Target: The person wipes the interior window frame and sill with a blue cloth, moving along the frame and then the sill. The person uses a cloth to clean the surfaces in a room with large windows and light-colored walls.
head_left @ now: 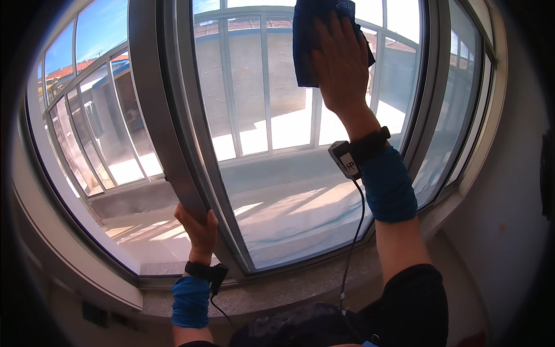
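Observation:
High on the glass pane of a sliding window, my right hand holds a dark blue cloth pressed flat against it. Its fingers are stretched over the cloth, and part of the cloth shows on both sides of the hand. Lower and to the left, my left hand is closed around the edge of the grey metal window frame. The thumb lies on the near side of that frame; some fingers are partly hidden. Both wrists wear black straps with small devices, over blue sleeves.
A stone sill runs below the window. A thin black cable hangs from the right wrist device toward my body. To the right stands a pale wall. Beyond the glass are a white-framed enclosure and sunlit floor.

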The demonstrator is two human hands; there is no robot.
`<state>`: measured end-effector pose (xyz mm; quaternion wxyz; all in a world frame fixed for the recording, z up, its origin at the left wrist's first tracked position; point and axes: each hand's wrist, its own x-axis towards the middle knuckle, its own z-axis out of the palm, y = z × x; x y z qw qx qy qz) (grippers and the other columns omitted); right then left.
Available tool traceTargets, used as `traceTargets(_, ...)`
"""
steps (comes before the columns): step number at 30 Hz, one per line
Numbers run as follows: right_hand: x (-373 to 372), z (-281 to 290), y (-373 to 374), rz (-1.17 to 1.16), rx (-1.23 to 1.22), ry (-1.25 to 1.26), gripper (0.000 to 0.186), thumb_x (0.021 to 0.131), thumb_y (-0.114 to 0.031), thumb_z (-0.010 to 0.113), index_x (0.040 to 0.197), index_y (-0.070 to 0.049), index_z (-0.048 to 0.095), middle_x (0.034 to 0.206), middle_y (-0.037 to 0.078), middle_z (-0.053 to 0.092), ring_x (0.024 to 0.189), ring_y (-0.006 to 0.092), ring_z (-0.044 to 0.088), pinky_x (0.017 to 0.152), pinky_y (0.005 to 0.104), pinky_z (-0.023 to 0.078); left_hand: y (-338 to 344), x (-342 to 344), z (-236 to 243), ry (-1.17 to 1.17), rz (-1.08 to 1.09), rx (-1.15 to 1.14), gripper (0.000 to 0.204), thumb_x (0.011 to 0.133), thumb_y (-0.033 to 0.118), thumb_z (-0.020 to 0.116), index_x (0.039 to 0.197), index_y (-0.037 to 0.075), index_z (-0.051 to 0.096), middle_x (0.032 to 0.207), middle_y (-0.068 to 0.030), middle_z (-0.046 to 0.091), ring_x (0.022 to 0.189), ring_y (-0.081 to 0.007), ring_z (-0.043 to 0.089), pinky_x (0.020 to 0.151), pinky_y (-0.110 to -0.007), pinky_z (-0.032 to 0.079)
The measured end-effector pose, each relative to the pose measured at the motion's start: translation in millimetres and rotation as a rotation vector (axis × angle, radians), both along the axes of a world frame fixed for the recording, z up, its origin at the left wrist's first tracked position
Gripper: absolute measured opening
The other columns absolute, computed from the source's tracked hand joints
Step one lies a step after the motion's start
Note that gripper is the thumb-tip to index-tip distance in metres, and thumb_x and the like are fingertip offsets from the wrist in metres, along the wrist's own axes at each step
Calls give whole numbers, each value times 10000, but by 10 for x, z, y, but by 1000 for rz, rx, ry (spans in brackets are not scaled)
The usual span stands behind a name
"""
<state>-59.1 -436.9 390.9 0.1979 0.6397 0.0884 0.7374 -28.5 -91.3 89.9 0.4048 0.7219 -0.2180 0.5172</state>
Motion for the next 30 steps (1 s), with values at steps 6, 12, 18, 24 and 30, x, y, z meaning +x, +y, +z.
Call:
traceTargets(6,-89,103,-1259,-49,33,-152,260,960,-239,602,1194,-127,621,1453,146,488,1377,413,403,1137,535,311,16,32,-47,-12,6,-17,780,876,337,634,1449,-20,244,1271,-229,380,1195,-374,380,1037,-492,292)
traceTargets(12,-251,-146,-1958,-122,257,-162,447,1037,-232,400,1454,-72,408,1472,196,444,1381,424,381,1101,542,342,12,21,-40,4,-44,-48,777,871,346,628,1439,-21,246,1262,-220,371,1193,-365,380,1032,-490,295)
traceTargets(18,-109,-274,-1373,-29,332,-176,484,1052,-301,346,1473,-64,383,1460,233,440,1374,417,388,1144,574,234,-10,-14,16,4,24,-1,743,847,280,628,1428,0,258,1261,-209,371,1185,-362,374,1023,-490,305)
traceTargets(24,97,-577,315,70,238,-20,501,1024,-324,385,1463,-84,405,1486,227,407,1393,396,365,1154,546,226,-32,-11,55,-34,24,7,741,909,327,615,1447,-10,233,1247,-227,388,1166,-372,395,1008,-487,323)
traceTargets(30,91,-946,1772,358,98,144,536,877,-349,637,1371,-162,545,1475,164,435,1392,351,349,1167,571,149,-13,55,22,-35,7,-7,717,926,342,608,1442,-6,252,1271,-226,375,1181,-350,393,1001,-480,332)
